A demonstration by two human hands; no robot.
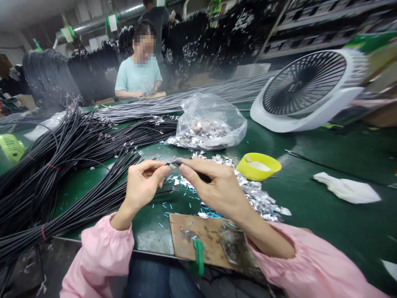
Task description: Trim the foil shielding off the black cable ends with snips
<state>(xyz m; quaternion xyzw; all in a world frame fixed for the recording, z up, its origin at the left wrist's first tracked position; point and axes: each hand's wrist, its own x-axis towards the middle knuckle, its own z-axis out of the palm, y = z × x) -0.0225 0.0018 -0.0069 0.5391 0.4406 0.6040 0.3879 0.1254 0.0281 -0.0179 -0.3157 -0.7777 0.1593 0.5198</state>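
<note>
My left hand [141, 184] is closed, thumb and forefinger pinching the end of a black cable. My right hand [218, 188] is closed too, its fingertips close to the left ones. A slim dark tool [204, 177] shows under its palm; its exact kind is hidden by the fingers. Small foil scraps [263, 203] and short blue tube pieces [192, 196] lie on the green table below and beyond the hands. To the left, bundles of black cables [93, 198] with stripped ends point toward my left hand.
A clear plastic bag [214, 120] of scraps stands ahead. At right are a yellow tape ring [259, 167], a white fan [305, 89] and crumpled white paper [347, 188]. Brown cardboard [194, 238] lies at the near edge. A person [138, 76] sits across the table.
</note>
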